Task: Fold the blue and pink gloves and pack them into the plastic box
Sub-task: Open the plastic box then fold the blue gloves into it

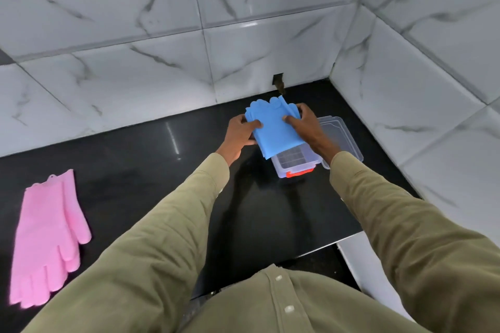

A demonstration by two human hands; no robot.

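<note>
The folded blue gloves (276, 127) are held flat over the far end of the clear plastic box (295, 163), which has a red latch at its near end. My left hand (240, 131) grips their left edge and my right hand (304, 123) grips their right edge, thumbs on top. The box's clear lid (341, 138) lies open to the right, partly hidden by my right forearm. The pink gloves (48, 235) lie stacked flat on the black counter at the near left, fingers toward me.
The black counter (135, 170) ends at marble-tiled walls behind and to the right; the box sits near that corner. A small dark hole (278, 82) is in the back wall. The counter's front edge (349, 238) drops off at the near right.
</note>
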